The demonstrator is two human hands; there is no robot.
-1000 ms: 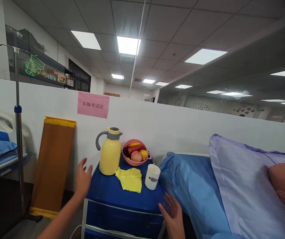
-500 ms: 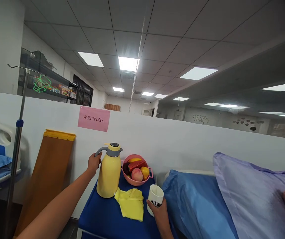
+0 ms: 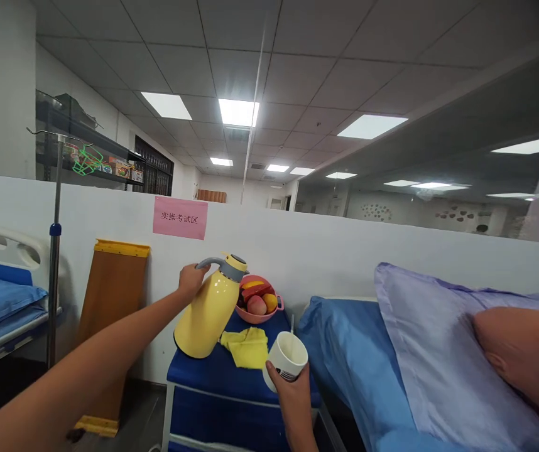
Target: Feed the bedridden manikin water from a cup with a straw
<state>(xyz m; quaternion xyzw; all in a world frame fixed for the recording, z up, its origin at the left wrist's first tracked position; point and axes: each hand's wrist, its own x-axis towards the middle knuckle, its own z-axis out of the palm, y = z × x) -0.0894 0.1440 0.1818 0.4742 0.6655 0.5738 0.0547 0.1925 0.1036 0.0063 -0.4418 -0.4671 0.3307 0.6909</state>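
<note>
My left hand [image 3: 191, 280] is wrapped round the grey handle of a yellow thermos jug [image 3: 210, 307], which tilts to the right above the blue bedside cabinet. In my right hand [image 3: 293, 395] is a white mug [image 3: 287, 356] with a dark striped mark, leaning a little. A thin clear stick or straw [image 3: 292, 324] stands up from the mug. Between the two lies a folded yellow cloth [image 3: 247, 347]. Behind it is a pink bowl [image 3: 256, 316] holding a peach, a red melon slice and other fruit. No stream shows at the jug's spout.
To the right is a bed with blue bedding [image 3: 345, 351], a lilac pillow [image 3: 420, 351] and a head [image 3: 528, 351] on it. A drip stand [image 3: 54, 270] and a brown board [image 3: 116, 295] stand left. A white partition [image 3: 298, 257] runs behind the cabinet [image 3: 227, 411].
The jug has gone from upright to tilted right, lifted by my left hand. My right hand has raised and tipped the mug slightly. The view has shifted, showing more of the cabinet's front.
</note>
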